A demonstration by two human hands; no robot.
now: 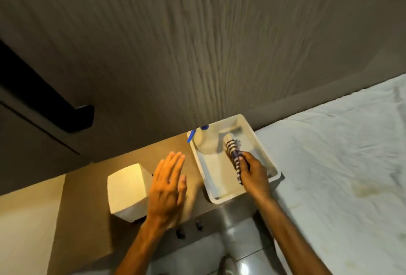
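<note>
My right hand (252,170) grips a rolled blue-and-white striped cloth (233,150) and holds it inside a white rectangular tray (267,153) on the bedside shelf. Its far end reaches toward the tray's middle. A pale round item (206,142) with a blue cap lies in the tray's far left corner, and a blue stick (191,136) leans over the tray's rim there. My left hand (168,186) hovers flat with straight fingers over the wooden shelf (87,208), left of the tray, holding nothing.
A glowing cube-shaped lamp (127,191) sits on the shelf just left of my left hand. A bed with a white sheet (340,164) fills the right side. A textured wall rises behind. A dark handle (81,118) juts out at the left. Small black knobs (198,225) line the shelf's front.
</note>
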